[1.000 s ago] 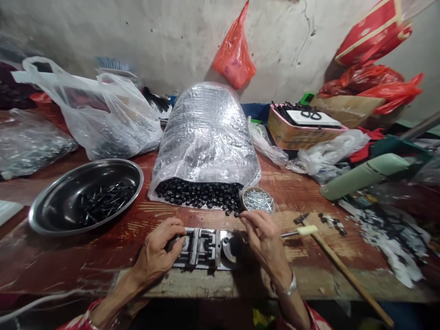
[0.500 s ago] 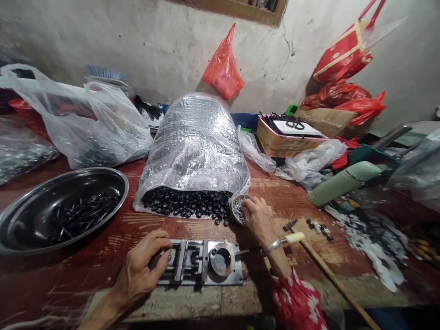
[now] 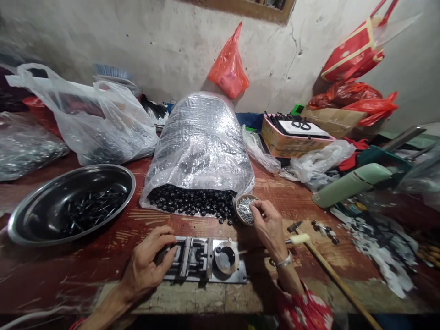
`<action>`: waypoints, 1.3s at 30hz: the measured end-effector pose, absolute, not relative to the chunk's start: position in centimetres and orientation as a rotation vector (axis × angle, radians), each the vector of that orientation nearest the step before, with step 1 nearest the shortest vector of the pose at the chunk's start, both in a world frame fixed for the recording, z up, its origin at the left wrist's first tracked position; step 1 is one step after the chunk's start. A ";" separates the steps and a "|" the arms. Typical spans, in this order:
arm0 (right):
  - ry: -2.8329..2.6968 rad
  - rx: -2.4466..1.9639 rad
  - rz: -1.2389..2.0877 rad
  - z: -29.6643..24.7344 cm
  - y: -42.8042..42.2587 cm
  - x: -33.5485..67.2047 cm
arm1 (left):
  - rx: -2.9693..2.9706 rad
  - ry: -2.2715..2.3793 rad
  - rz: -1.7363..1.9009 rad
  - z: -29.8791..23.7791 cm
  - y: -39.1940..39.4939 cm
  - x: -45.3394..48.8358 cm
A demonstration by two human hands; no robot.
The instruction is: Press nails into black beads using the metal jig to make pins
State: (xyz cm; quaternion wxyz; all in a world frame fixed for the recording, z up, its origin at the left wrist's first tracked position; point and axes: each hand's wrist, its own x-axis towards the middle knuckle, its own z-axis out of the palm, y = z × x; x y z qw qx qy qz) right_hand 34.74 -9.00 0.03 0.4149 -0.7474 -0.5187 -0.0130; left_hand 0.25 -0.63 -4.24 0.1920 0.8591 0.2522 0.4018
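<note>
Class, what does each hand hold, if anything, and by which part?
The left hand grips the flat steel jig by its left end. The right fingertips touch silver nails in a small round dish; any hold cannot be told.

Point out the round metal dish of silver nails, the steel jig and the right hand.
Round metal dish of silver nails (image 3: pixel 246 195), head view, rim.
Flat steel jig (image 3: pixel 197 259), head view, middle block.
Right hand (image 3: pixel 270 227), head view, back of hand.

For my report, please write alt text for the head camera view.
A person's right hand touches a bowl of silver nails on a worn red workbench, while the left hand rests on a steel jig, before a plastic-wrapped heap of black round parts.
</note>
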 end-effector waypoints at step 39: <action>-1.830 -1.633 0.088 -0.7 -11.5 20.2 | 2.320 0.847 1.162 -2.6 -2.3 0.3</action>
